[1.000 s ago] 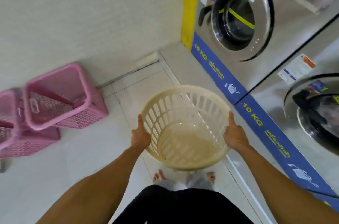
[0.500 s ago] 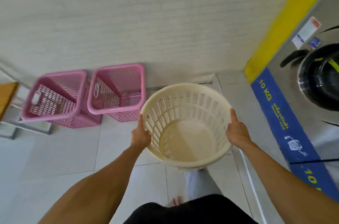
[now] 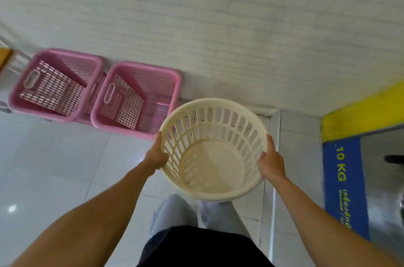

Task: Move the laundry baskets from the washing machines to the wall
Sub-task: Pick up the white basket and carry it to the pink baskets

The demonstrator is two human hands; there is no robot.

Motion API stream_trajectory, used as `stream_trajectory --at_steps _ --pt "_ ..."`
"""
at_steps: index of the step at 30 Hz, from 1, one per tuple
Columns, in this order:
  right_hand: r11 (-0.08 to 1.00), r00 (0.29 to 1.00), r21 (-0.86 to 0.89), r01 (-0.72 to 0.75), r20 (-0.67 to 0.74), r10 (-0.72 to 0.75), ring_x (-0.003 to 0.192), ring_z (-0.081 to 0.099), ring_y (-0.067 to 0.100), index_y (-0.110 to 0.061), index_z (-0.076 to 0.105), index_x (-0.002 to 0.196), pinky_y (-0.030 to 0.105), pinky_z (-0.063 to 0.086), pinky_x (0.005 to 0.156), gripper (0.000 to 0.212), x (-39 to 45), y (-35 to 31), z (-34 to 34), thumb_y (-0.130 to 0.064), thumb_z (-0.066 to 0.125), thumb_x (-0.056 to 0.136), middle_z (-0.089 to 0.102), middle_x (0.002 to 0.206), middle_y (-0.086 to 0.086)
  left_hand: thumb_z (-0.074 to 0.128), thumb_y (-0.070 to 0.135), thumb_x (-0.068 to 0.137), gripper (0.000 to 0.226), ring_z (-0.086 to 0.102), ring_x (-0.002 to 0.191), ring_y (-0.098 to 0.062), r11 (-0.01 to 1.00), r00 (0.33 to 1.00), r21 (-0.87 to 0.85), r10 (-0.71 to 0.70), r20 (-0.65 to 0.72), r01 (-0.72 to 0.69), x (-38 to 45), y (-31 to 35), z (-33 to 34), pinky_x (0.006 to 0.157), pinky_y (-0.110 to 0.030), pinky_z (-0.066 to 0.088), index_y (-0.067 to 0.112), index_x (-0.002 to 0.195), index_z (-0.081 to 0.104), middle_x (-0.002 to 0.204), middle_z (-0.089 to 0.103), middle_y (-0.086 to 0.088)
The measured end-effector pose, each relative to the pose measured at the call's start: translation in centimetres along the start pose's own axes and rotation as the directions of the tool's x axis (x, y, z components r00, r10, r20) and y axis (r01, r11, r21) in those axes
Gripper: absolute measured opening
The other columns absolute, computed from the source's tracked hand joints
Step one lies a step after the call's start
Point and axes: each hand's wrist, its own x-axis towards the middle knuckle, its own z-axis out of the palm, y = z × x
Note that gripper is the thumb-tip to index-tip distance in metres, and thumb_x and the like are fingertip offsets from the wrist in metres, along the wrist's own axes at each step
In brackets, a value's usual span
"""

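Observation:
I hold an empty round cream laundry basket in the air in front of me, above the tiled floor. My left hand grips its left rim and my right hand grips its right rim. Two square pink baskets stand side by side against the white brick wall: one pink basket at the far left, the other pink basket just left of the cream one. The cream basket's rim overlaps the nearer pink basket's corner in view.
A washing machine front with a blue "10 KG" strip and yellow edge fills the right side. Bare white floor tiles lie to my left. A wooden edge with metal legs shows at the far left.
My view has turned left, away from the machines and toward the wall. The cream basket has come closer to the wall and the pink baskets. Both hands keep their grip.

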Motion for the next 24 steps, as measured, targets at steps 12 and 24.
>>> stream_trajectory --at_steps 12,24 --pt "0.994 0.996 -0.095 -0.044 0.078 0.051 0.073 0.055 0.021 -0.04 0.012 0.16 0.032 0.046 0.063 0.064 14.7 -0.6 3.4 -0.018 0.038 0.106 0.06 0.1 0.009 0.052 0.002 0.092 0.092 0.055 0.125 -0.038 0.984 0.982 -0.034 -0.179 -0.064 0.177 13.6 -0.1 4.8 0.09 -0.044 0.056 0.041 0.157 -0.001 0.146 0.047 -0.017" --pt "1.0 0.999 -0.031 0.005 0.046 -0.003 0.072 0.058 0.02 -0.046 0.005 0.158 0.034 0.047 0.065 0.066 30.3 2.6 16.3 -0.02 0.038 0.107 0.059 0.097 0.008 0.053 -0.001 0.09 0.092 0.059 0.081 -0.006 0.993 0.968 -0.099 -0.091 -0.233 0.069 32.3 -7.2 10.3 0.067 -0.027 0.059 0.045 0.155 0.007 0.137 0.055 -0.002"
